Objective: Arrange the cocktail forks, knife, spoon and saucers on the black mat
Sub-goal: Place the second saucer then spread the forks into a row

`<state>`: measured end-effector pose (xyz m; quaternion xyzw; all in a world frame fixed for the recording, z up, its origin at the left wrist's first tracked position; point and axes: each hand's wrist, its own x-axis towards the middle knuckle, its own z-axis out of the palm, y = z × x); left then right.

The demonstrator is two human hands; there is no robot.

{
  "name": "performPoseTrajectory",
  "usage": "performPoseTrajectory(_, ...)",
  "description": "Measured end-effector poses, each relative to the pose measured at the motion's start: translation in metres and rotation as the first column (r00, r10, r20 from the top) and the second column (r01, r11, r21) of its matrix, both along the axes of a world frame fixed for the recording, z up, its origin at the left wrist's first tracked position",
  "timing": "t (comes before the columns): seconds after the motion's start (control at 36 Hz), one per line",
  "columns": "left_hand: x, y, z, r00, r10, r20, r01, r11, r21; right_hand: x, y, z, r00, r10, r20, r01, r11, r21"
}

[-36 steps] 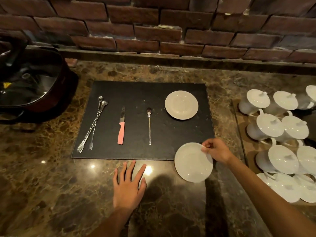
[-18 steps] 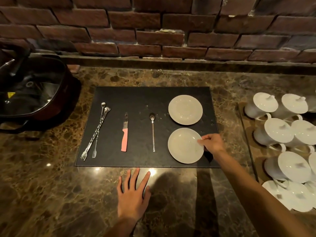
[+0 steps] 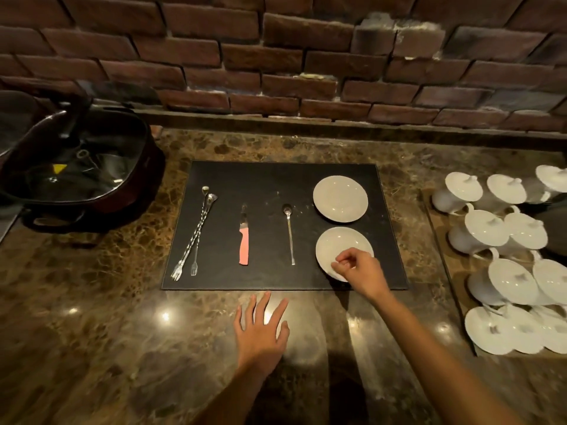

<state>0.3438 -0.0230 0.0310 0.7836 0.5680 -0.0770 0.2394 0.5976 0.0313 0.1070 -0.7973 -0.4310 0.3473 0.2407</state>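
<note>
1. Black mat [image 3: 270, 179] lying flat on the marble counter [image 3: 122, 332], carrying all the tableware in a left-to-right row.
2. Two cocktail forks [image 3: 191, 234] at the mat's left, twisted stems crossing, tines toward the near edge.
3. Knife [image 3: 244, 240] with a pink handle next, blade pointing away; spoon [image 3: 289, 231] to its right, bowl at the far end.
4. Far saucer [image 3: 340, 198] on the mat's right part; near saucer [image 3: 334, 246] just in front of it, a narrow gap between the two rims.
5. Right hand [image 3: 359, 269] over the near saucer's front right edge, hiding part of the rim, fingers curled loosely together; contact with the saucer impossible to tell.
6. Right forearm reaching in from the lower right.
7. Left hand [image 3: 260, 329] flat on the counter just in front of the mat's near edge, fingers spread apart, holding nothing.
8. Dark lidded pot [image 3: 76, 173] on the counter to the left of the mat, contents unclear through the glass lid.
9. Tray [image 3: 441, 250] to the right, packed with white lidded cups [image 3: 487, 231].
10. Brick wall [image 3: 276, 56] behind the counter.
</note>
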Motion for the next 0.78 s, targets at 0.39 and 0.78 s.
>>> performPoseTrajectory(0.39, -0.178, 0.122, 0.033, 0.988, -0.057, 0.144, 0.047, 0.996, 0.070, -0.199, 0.022, 0.004, 0.966, -0.064, -0.250, 0.058, 0.998, -0.029)
performPoseTrajectory(0.78, -0.262, 0.239, -0.019, 0.992, 0.048, 0.118, -0.084, 0.944, 0.320, -0.286, 0.129, -0.033, 0.997, -0.034, -0.068, 0.031, 0.998, -0.051)
